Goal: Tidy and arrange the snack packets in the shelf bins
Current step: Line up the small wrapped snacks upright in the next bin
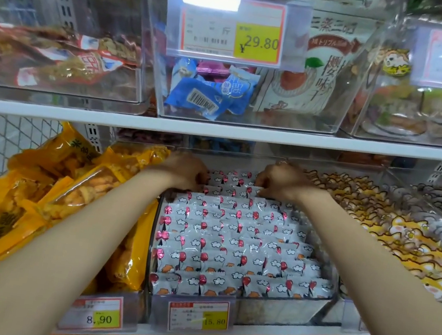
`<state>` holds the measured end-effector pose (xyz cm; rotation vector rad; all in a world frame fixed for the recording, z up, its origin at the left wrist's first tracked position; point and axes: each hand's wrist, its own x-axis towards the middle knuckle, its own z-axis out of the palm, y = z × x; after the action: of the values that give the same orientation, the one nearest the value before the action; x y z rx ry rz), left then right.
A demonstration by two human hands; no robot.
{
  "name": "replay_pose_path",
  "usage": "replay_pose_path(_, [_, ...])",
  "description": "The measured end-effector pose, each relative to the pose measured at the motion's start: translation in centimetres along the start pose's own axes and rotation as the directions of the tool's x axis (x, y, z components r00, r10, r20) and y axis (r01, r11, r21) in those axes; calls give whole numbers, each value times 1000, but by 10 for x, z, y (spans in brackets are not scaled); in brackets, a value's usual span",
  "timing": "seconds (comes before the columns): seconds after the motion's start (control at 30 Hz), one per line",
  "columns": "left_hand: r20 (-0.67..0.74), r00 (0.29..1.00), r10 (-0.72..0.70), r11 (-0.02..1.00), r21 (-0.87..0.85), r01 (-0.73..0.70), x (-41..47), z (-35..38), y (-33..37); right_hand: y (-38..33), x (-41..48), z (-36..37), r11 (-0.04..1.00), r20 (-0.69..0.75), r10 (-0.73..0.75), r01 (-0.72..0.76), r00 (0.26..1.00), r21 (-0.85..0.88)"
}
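A clear bin (284, 310) on the lower shelf holds several rows of small white snack packets (238, 238) printed with red balloons and clouds. Both my arms reach to the back of this bin. My left hand (182, 170) has its fingers curled down onto the rear packets at the left. At the right, my right hand (280, 182) curls its fingers on the rear packets (230, 181). The fingertips are hidden among the wrappers, so the exact grip is unclear.
Orange-yellow snack bags (46, 198) fill the bin to the left. Yellow cartoon-dog packets (393, 236) fill the bin to the right. The upper shelf (219, 130) hangs close above my hands, carrying clear bins with blue packets (207, 96) and a white pouch (308, 74). Price tags front the bins.
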<state>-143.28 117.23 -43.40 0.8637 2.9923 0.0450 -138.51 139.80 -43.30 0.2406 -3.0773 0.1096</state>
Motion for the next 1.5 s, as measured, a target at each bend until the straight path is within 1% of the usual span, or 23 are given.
replay_pose_path(0.1, [0,1000,23,999,39,-23,4,0,-1,1,4,1,1000,-3,-16,16,1000,0])
replay_pose_path(0.3, [-8,1000,25,998,62,-24,7,3,1,-2,5,3,1000,-1,-24,24,1000,2])
replay_pose_path(0.43, [24,999,25,998,58,-26,8,1,4,-4,2,2,999,28,-31,32,999,-17])
replay_pose_path(0.6, [149,987,54,994,-105,-38,4,-18,2,-2,8,6,999,68,-38,38,997,4])
replay_pose_path(0.7, [103,992,78,988,-138,-64,4,-17,6,-4,9,6,999,70,-37,37,997,-4])
replay_pose_path(0.8, [80,994,80,996,-51,-76,7,-6,11,-4,5,4,999,78,-31,28,996,39])
replay_pose_path(0.93, [54,996,76,997,25,-77,13,1,10,-2,3,4,978,43,-4,-5,999,210])
replay_pose_path(1.0, [44,997,64,997,33,-66,15,1,10,-1,4,4,933,26,0,-9,1000,359])
replay_pose_path(1.03, [32,997,63,997,40,-64,15,1,10,-1,5,3,917,3,-4,2,1000,400])
replay_pose_path(1.1, [10,998,62,996,64,-63,17,2,12,0,8,4,922,-30,-25,35,999,385])
replay_pose_path(1.2, [-23,999,48,996,73,-46,20,6,12,-3,8,6,957,-8,-67,67,998,283])
replay_pose_path(1.27, [-22,999,35,998,53,-34,22,8,12,-5,8,8,962,6,-71,67,997,265])
replay_pose_path(1.37, [21,999,32,999,-1,-32,22,7,12,-4,7,7,940,12,-74,66,997,334])
replay_pose_path(1.47, [77,996,52,990,-138,-41,21,1,6,-3,6,6,915,13,-70,58,997,400])
replay_pose_path(1.5, [73,995,64,979,-199,-48,20,-1,5,-3,6,6,906,22,-65,50,998,421])
